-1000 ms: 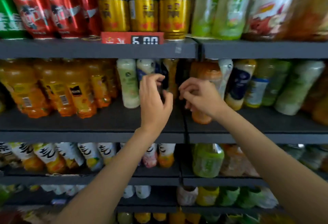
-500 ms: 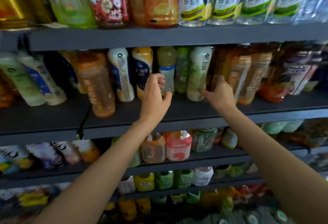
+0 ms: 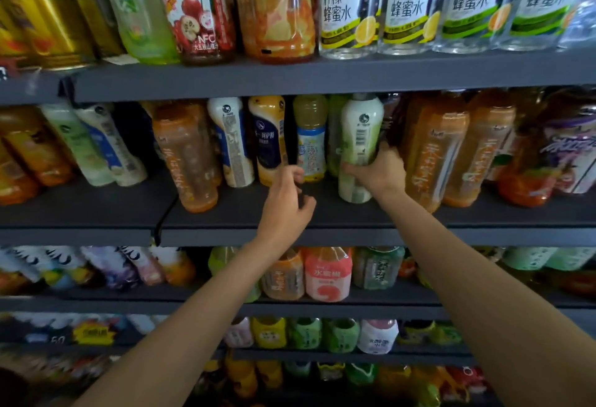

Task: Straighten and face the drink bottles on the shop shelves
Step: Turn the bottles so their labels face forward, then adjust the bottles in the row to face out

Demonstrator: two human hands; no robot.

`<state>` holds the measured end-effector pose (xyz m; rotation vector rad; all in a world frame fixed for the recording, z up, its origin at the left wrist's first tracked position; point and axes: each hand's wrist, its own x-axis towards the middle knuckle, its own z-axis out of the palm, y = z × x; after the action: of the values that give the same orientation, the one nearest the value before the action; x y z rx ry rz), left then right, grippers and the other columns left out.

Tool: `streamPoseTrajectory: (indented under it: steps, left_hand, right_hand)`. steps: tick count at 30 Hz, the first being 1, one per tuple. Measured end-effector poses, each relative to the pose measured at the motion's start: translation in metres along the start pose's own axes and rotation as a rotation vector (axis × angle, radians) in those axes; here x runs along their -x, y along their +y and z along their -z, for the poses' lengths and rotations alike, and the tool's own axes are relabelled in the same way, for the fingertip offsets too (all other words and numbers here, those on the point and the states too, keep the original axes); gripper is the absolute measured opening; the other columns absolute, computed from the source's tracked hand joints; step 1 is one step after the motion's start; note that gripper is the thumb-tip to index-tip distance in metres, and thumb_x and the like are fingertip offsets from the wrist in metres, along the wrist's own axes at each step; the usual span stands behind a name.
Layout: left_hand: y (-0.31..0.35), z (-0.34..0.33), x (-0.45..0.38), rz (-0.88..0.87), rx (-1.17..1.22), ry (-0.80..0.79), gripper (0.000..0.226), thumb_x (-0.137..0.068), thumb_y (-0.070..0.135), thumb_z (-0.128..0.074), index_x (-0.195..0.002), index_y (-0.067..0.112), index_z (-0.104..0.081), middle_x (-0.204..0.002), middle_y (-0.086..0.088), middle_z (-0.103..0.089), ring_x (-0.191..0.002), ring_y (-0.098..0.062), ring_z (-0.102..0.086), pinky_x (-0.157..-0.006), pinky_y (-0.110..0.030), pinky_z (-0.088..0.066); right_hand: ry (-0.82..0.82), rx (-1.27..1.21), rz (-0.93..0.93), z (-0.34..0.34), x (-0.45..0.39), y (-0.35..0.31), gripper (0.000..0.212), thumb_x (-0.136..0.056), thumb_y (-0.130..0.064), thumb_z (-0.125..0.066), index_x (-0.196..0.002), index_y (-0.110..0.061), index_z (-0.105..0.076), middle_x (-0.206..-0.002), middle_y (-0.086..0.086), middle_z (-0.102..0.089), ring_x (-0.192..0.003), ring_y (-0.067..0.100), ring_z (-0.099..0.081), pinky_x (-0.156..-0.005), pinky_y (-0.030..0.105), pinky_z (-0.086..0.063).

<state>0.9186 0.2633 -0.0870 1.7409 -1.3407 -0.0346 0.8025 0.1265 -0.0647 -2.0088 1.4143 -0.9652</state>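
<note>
head view: the only camera, looking at dark shop shelves packed with drinks
right hand (image 3: 377, 172): wrapped round the lower half of a white-green bottle (image 3: 359, 145) on the middle shelf (image 3: 354, 216), fingers clamped on it, barcode side facing out
white-green bottle: upright, maybe a touch tilted, base on the shelf board near the front edge, forward of the bottles beside it
left hand (image 3: 285, 206): just left of that, in front of the shelf, fingers loosely curled, fingertips up near the base of a small yellow bottle (image 3: 311, 139); can't tell if it actually touches it, doesn't look like it's holding anything
navy bottle (image 3: 269, 139): just left of the yellow one, label facing front
white bottle (image 3: 232, 142): next one left, barcode side out
orange bottle (image 3: 185, 155): further left, leaning, sitting nearer the shelf edge
orange tea bottles (image 3: 435, 148): right of the gripped bottle, tight together
top shelf: clear lemon-label bottles (image 3: 350, 10), a juice bottle with red fruit, gold cans at far left
lower shelves: rows of short squat bottles, pink one (image 3: 327, 273) in the middle, rest pretty blurry
</note>
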Motion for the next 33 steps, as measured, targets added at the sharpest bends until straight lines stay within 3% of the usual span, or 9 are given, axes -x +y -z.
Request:
streamPoseTrajectory:
  steps: [3, 7, 15, 17, 19, 22, 25, 28, 33]
  left_hand:
    - [-0.001, -0.015, 0.000, 0.053, 0.017, -0.067, 0.047, -0.088, 0.014, -0.059, -0.130, 0.010, -0.038, -0.124, -0.003, -0.047, -0.102, -0.012, -0.047, -0.082, -0.021, -0.039]
    - [0.002, -0.028, -0.001, 0.085, 0.120, -0.177, 0.061, -0.083, 0.014, -0.064, -0.135, 0.008, -0.034, -0.129, -0.008, -0.051, -0.119, -0.024, -0.047, -0.097, -0.038, -0.043]
    - [-0.018, -0.004, -0.004, 0.129, 0.181, -0.158, 0.073, -0.079, 0.029, -0.073, -0.138, 0.010, -0.034, -0.133, -0.004, -0.049, -0.126, -0.023, -0.041, -0.104, -0.041, -0.039]
    - [-0.023, 0.007, -0.004, 0.087, 0.163, -0.129, 0.064, -0.081, 0.029, -0.071, -0.134, 0.011, -0.039, -0.129, -0.002, -0.052, -0.122, -0.021, -0.044, -0.101, -0.038, -0.041]
    - [-0.029, 0.018, -0.001, 0.061, 0.133, -0.065, 0.053, -0.084, 0.027, -0.067, -0.129, 0.012, -0.043, -0.124, -0.001, -0.054, -0.117, -0.018, -0.048, -0.097, -0.032, -0.042]
    - [-0.040, 0.041, 0.003, 0.033, 0.091, 0.164, 0.040, -0.085, 0.017, -0.065, -0.120, 0.009, -0.048, -0.112, 0.000, -0.053, -0.105, -0.015, -0.051, -0.085, -0.013, -0.038]
    - [-0.057, 0.068, 0.006, 0.076, 0.072, 0.404, 0.036, -0.082, 0.009, -0.066, -0.113, 0.008, -0.048, -0.106, -0.002, -0.047, -0.100, -0.017, -0.048, -0.087, -0.019, -0.039]
    - [-0.072, 0.092, 0.007, 0.146, 0.063, 0.548, 0.040, -0.081, 0.008, -0.067, -0.114, 0.002, -0.047, -0.106, -0.002, -0.040, -0.102, -0.018, -0.045, -0.083, -0.005, -0.030]
    - [-0.084, 0.114, 0.020, -0.084, 0.100, 0.265, 0.053, -0.083, 0.033, -0.063, -0.124, 0.005, -0.045, -0.112, -0.001, -0.045, -0.108, -0.014, -0.046, -0.089, -0.017, -0.036]
  right_hand:
    - [-0.088, -0.078, 0.118, 0.002, 0.012, 0.002, 0.061, -0.069, -0.038, -0.080, -0.114, -0.006, -0.055, -0.111, 0.012, -0.061, -0.098, 0.026, -0.060, -0.072, 0.034, -0.050]
    - [-0.404, -0.229, 0.153, 0.008, 0.022, -0.004, 0.053, -0.071, -0.026, -0.080, -0.116, -0.013, -0.055, -0.102, 0.008, -0.065, -0.063, 0.010, -0.059, -0.044, 0.020, -0.045]
    - [-0.539, -0.380, 0.121, -0.001, 0.027, -0.013, 0.059, -0.074, -0.012, -0.077, -0.120, -0.018, -0.041, -0.110, -0.004, -0.059, -0.048, 0.005, -0.052, -0.041, 0.019, -0.044]
    - [-0.486, -0.377, 0.142, -0.010, 0.030, -0.023, 0.057, -0.071, -0.020, -0.081, -0.115, -0.016, -0.046, -0.099, -0.006, -0.061, -0.053, 0.004, -0.053, -0.043, 0.016, -0.043]
    - [-0.387, -0.331, 0.192, -0.021, 0.033, -0.034, 0.052, -0.067, -0.029, -0.083, -0.107, -0.019, -0.052, -0.097, -0.008, -0.061, -0.075, 0.004, -0.058, -0.059, 0.015, -0.047]
    - [-0.343, -0.339, 0.192, -0.037, 0.037, -0.046, 0.052, -0.065, -0.030, -0.084, -0.107, -0.024, -0.055, -0.101, -0.007, -0.062, -0.096, 0.011, -0.059, -0.083, 0.028, -0.050]
    - [-0.378, -0.410, 0.138, -0.054, 0.039, -0.056, 0.048, -0.066, -0.028, -0.083, -0.105, -0.026, -0.054, -0.100, -0.008, -0.062, -0.097, 0.012, -0.060, -0.083, 0.029, -0.049]
    - [-0.357, -0.395, 0.135, -0.069, 0.045, -0.069, 0.044, -0.069, -0.025, -0.081, -0.105, -0.021, -0.057, -0.100, -0.006, -0.063, -0.091, 0.009, -0.059, -0.077, 0.026, -0.048]
    - [-0.233, -0.291, 0.413, -0.089, 0.085, -0.089, 0.053, -0.070, -0.019, -0.081, -0.116, -0.009, -0.058, -0.101, -0.007, -0.061, -0.093, 0.003, -0.056, -0.078, 0.015, -0.045]
